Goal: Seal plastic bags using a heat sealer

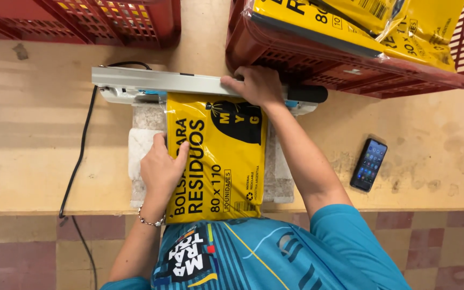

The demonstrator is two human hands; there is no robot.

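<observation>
View from above a worn wooden bench (38,161). The right hand (256,86) presses palm-down, fingers curled, on the lowered arm of a heat sealer (157,81). The left hand (162,166) lies flat with fingers together on a yellow packet of refuse bags (221,172), whose top edge sits under the sealer arm; the packet rests on a white foam pad (140,145). A smartphone (368,164) lies well apart to the right. Red plastic crates (296,59) stand behind, one holding more yellow packets (350,21).

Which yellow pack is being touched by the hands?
The yellow pack lying flat on the table, its top edge under the sealer bar. The left hand rests on it; the other yellow packs sit untouched in the red crate.
</observation>
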